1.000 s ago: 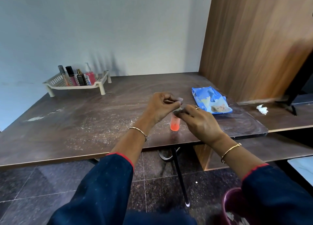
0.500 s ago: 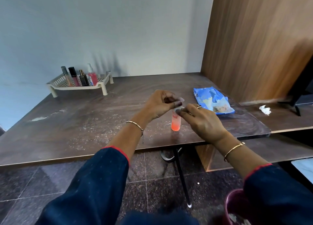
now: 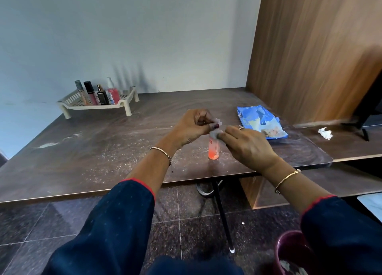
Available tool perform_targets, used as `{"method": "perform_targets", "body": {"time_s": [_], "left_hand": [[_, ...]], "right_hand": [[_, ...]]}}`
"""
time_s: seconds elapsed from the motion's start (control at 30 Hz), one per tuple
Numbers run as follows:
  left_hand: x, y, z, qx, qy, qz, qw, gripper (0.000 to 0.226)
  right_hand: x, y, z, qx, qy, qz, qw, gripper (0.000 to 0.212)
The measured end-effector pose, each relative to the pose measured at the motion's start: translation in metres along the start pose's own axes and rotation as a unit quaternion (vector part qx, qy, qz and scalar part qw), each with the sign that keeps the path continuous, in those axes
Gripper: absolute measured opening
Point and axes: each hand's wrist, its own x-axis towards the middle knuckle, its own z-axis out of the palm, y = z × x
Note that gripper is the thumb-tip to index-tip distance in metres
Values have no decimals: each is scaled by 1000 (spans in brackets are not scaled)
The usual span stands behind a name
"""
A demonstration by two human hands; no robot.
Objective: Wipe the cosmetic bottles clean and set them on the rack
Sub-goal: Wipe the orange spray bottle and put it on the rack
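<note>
A small clear bottle with orange-pink liquid stands upright on the brown table, near its front edge. My left hand and my right hand meet just above the bottle's top. Both pinch a small white wipe that covers the cap. The cap itself is hidden by the wipe and my fingers. A cream plastic rack stands at the far left of the table against the wall. Several cosmetic bottles stand upright on it.
A blue wipes packet lies open to the right of my hands. A crumpled white tissue sits on the lower shelf at the right, beside a black stand. A wooden panel walls the right side. A maroon bin stands on the floor.
My fingers have shifted slightly on the wipe at the bottle's top. The bottle stands in the same spot and the rack is unchanged.
</note>
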Motion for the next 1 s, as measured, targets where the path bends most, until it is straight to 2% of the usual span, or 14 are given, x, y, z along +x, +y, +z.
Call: {"method": "perform_targets", "body": {"time_s": [0.1,0.17,0.23,0.43,0.57,0.67,0.73,0.87,0.93,1.0], "left_hand": [[-2,0,1,-3,10,-4,1000,10],[-3,0,2,2,12,-10,1000,15],[-3,1,2,1,10,-11,1000,17],[-5,4,1,9,-8,-5,1000,16],[-6,1,2,7,20,-14,1000,10],[-7,0,7,25,40,3,999,17],[-5,-1,10,39,44,16,998,21],[-2,-1,8,23,24,6,999,18],[-1,-1,5,23,12,3,1000,17],[-1,-1,3,27,5,6,1000,18]], "right_hand": [[-18,-6,15,8,-69,-83,994,20],[-24,-6,19,9,-108,-102,989,17],[-19,-3,15,-13,-98,-94,991,11],[4,-2,-2,-15,13,29,999,24],[-9,-11,10,0,-31,-15,999,19],[-22,-12,18,21,-86,-44,995,14],[-21,-10,16,18,-67,-31,997,17],[-6,-7,7,-6,30,16,999,23],[-7,-10,8,-9,30,1,999,20],[-15,-15,13,-9,-10,-36,999,20]]}}
